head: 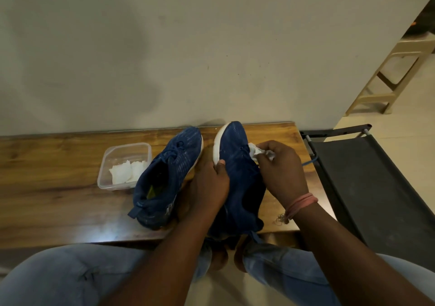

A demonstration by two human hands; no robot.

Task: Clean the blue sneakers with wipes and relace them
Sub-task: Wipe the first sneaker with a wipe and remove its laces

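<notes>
Two blue sneakers with white soles are on a wooden table (58,164). The left sneaker (164,176) lies on the table with its laces in. My left hand (207,188) grips the right sneaker (237,155) by its side and sole, tilting it up. My right hand (280,167) pinches a crumpled white wipe (255,151) against the upper of that sneaker near the eyelets. A blue lace end (308,162) sticks out to the right of my right hand.
A clear plastic container (124,150) with white wipes stands left of the sneakers. A black folding frame (364,176) sits right of the table. A beige plastic stool (395,75) is at the far right. A wall runs behind the table.
</notes>
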